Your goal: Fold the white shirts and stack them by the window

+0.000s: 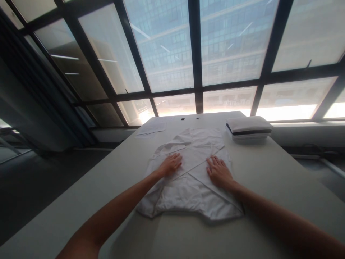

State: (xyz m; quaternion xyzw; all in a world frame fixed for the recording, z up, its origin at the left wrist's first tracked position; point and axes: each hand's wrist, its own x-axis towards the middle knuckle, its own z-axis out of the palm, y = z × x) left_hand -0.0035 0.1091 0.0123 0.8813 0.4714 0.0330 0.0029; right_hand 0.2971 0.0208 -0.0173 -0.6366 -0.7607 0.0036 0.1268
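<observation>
A white cloth garment [188,194] lies spread on the white table, with crossing diagonal folds over its middle and a strap-like band [172,143] along its upper left. My left hand [171,164] rests flat on the left part of the fabric, fingers stretched toward the centre. On the right part lies my right hand [219,171], palm down with the fingers apart, near a diagonal edge. Neither hand grips the cloth. Wrinkles show across the fabric, and its lower edge curves inward in the middle.
A stack of folded cloth [249,128], white with a dark layer, sits at the table's back right. Paper sheets [152,127] lie at the back left. The white table [88,201] reaches toward large dark-framed windows [198,54]. A dark curtain [35,86] hangs at the left.
</observation>
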